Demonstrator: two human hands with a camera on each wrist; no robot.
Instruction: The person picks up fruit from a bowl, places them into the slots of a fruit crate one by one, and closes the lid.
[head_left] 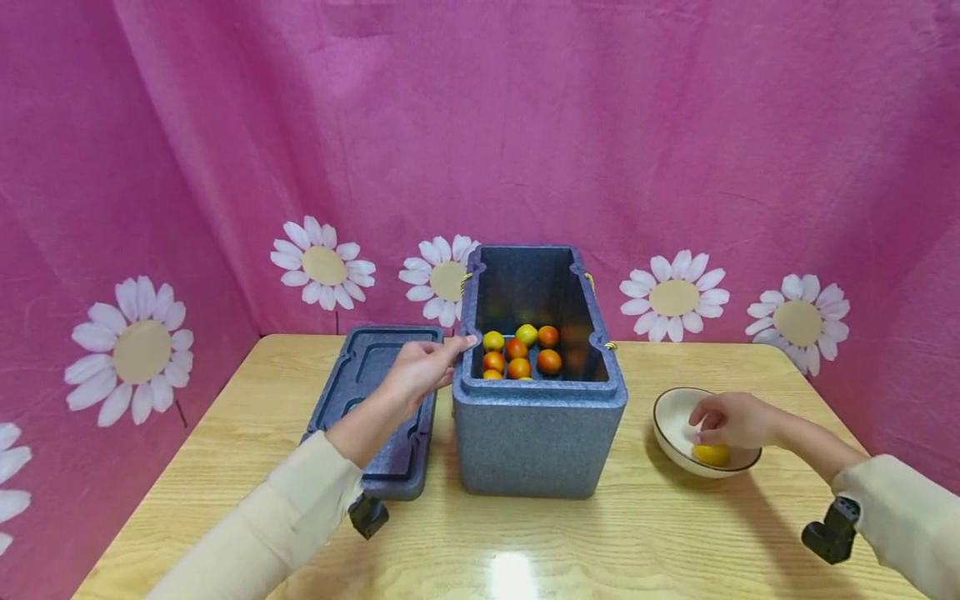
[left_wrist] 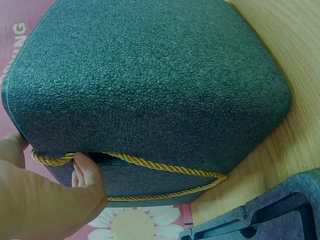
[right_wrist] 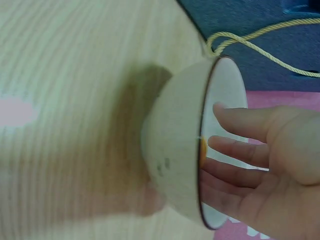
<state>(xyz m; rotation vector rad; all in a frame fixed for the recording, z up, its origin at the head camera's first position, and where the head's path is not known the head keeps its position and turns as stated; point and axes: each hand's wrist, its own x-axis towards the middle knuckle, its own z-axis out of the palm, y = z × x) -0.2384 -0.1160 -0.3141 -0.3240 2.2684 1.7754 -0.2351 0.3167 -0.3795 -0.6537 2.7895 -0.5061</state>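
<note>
My left hand (head_left: 422,367) grips the left rim of an open grey foam box (head_left: 532,446). In the left wrist view, its bent fingers lie by the twisted yellow rope (left_wrist: 165,169) on the box's side. Inside the box lie several round red-orange and yellow-green fruits (head_left: 518,367). At the right, my right hand (head_left: 738,419) reaches into a cream bowl (head_left: 670,417) with a dark rim. A yellow fruit (head_left: 711,455) lies in that bowl, just beneath the fingertips. In the right wrist view the thumb stands apart from the fingers, and the bowl's wall hides most of the fruit (right_wrist: 203,150).
The box's grey lid (head_left: 375,417) lies on the wooden table (head_left: 645,542), left of the box and under my left forearm. Behind the table hangs a pink cloth (head_left: 525,125) with white daisies. Rope also loops from the box's right side near the bowl.
</note>
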